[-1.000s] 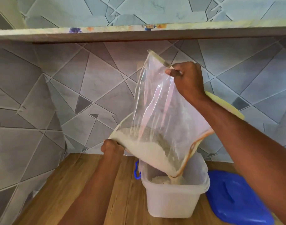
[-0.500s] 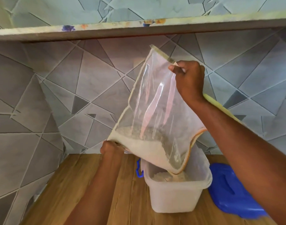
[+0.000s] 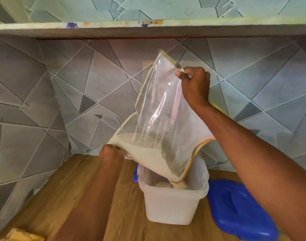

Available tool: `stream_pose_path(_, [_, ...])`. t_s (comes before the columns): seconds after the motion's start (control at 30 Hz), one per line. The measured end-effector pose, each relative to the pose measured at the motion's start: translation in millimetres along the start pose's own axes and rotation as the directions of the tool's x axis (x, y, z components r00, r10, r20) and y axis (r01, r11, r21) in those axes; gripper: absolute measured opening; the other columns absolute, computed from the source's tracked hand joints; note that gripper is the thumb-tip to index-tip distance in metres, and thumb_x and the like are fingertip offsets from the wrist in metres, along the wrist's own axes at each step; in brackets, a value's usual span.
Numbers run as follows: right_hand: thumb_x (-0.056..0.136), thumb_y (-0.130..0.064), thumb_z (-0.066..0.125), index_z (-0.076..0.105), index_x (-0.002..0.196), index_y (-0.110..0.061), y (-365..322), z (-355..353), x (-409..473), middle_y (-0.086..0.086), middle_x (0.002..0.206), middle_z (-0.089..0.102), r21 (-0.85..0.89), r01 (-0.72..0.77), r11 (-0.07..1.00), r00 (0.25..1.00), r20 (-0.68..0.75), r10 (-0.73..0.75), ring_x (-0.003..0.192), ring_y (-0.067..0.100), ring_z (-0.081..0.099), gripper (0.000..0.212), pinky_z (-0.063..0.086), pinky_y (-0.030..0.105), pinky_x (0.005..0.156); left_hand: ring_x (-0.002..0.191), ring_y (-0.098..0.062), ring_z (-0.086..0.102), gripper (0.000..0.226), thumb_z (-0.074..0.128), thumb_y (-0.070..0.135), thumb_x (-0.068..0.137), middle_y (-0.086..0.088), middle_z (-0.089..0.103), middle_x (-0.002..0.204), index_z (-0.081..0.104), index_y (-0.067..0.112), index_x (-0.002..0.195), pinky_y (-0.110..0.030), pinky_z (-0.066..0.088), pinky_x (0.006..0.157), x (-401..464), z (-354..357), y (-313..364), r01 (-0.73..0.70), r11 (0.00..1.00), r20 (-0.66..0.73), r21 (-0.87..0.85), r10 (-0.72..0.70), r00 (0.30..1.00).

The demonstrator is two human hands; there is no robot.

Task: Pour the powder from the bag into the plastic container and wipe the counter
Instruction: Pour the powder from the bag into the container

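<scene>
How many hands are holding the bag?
2. The left hand grips the bag at its low left corner; the right hand pinches its raised top edge.

Soft, even light; glare streaks the bag; wide-angle edges bow, slightly blurred.

Grey geometric-tile wall w/ pale grout lines; paint-flecked shelf overhead, more tiles above it; wood-grain bench below, soft even light.

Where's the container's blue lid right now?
In the head view, the blue lid lies on the wooden counter, lower right, beside the plastic container.
</scene>
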State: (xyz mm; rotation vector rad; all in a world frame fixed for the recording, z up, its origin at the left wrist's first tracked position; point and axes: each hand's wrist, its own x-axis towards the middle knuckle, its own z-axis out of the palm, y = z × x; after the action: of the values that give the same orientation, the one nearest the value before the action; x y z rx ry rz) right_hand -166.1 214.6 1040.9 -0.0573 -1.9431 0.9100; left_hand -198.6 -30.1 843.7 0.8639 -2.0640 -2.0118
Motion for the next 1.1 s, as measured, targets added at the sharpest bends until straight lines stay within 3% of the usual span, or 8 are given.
stream_pose_path(0.13, [0.098,-0.034,0.064,0.076,0.11,-0.013,6,2,-5,0.013,0.11,0.074,-0.132,0.088,0.987,0.996,-0.001,-0.089,0.109,0.034,0.057,0.027,0.048,0.04,0.081,0.129,-0.038,0.05,0.047,0.063,0.015,0.094,-0.024,0.054,0.137,0.051,-0.007,0.134,-0.036,0.044,0.105,-11,7,2,0.058,0.967,-0.024,-0.248,-0.066,0.998])
stream_pose_path(0.23, [0.101,-0.031,0.061,0.076,0.109,-0.01,11,2,-9,0.013,0.105,0.077,-0.194,0.185,0.963,0.977,-0.067,-0.201,0.1,0.036,0.064,0.028,0.038,0.03,0.072,0.134,-0.039,0.044,0.043,0.045,0.009,0.105,-0.025,0.046,0.143,0.039,-0.011,0.142,-0.017,0.053,0.071,-18,8,1,0.125,0.845,0.009,-0.52,-0.141,0.99])
stream_pose_path(0.37, [0.1,-0.032,0.063,0.077,0.105,-0.008,17,6,-5,0.013,0.097,0.078,-0.148,0.255,0.956,0.962,-0.064,-0.266,0.091,0.032,0.069,0.029,0.041,0.027,0.069,0.131,-0.028,0.05,0.046,0.037,0.028,0.108,-0.011,0.049,0.144,0.04,0.0,0.145,-0.026,0.045,0.093,-26,7,5,0.131,0.765,-0.104,-0.63,-0.25,0.963])
stream_pose_path(0.5, [0.1,-0.032,0.063,0.078,0.101,-0.007,17,9,-1,0.012,0.088,0.079,-0.112,0.4,0.909,0.916,0.012,-0.402,0.077,0.029,0.071,0.029,0.035,0.023,0.068,0.128,-0.028,0.051,0.044,0.038,0.024,0.107,-0.012,0.049,0.144,0.039,0.002,0.146,-0.029,0.045,0.098,-23,10,13,0.138,0.718,-0.09,-0.683,-0.269,0.959])
stream_pose_path(0.77, [0.098,-0.037,0.061,0.078,0.098,-0.012,23,14,13,0.011,0.088,0.077,-0.077,0.392,0.917,0.92,0.032,-0.391,0.081,0.037,0.063,0.03,0.046,0.036,0.071,0.129,-0.035,0.051,0.041,0.036,0.015,0.106,-0.02,0.047,0.145,0.041,0.0,0.144,-0.036,0.05,0.09,0,9,11,0.211,0.754,0.022,-0.622,-0.253,0.967])
stream_pose_path(0.93, [0.096,-0.032,0.065,0.078,0.097,-0.012,37,19,23,0.009,0.091,0.077,-0.04,0.305,0.951,0.95,0.085,-0.301,0.091,0.038,0.062,0.025,0.046,0.035,0.074,0.125,-0.031,0.055,0.039,0.041,0.014,0.105,-0.017,0.054,0.139,0.047,0.0,0.141,-0.017,0.047,0.074,8,11,11,0.174,0.705,0.0,-0.688,-0.24,0.971])
stream_pose_path(1.0, [0.094,-0.033,0.067,0.079,0.094,-0.012,40,17,25,0.006,0.085,0.075,0.002,0.294,0.956,0.951,0.096,-0.293,0.092,0.038,0.061,0.024,0.043,0.032,0.073,0.123,-0.031,0.055,0.039,0.041,0.014,0.105,-0.017,0.052,0.141,0.046,0.001,0.142,-0.026,0.05,0.09,3,7,13,0.206,0.616,0.029,-0.761,-0.285,0.958])
stream_pose_path(1.1, [0.095,-0.032,0.068,0.079,0.093,-0.011,37,12,22,0.01,0.086,0.074,0.038,0.223,0.974,0.975,0.01,-0.224,0.095,0.035,0.058,0.024,0.031,0.028,0.07,0.121,-0.025,0.053,0.044,0.041,0.026,0.106,-0.009,0.048,0.146,0.04,0.009,0.147,-0.036,0.043,0.106,3,9,22,0.23,0.665,0.067,-0.711,-0.262,0.963])
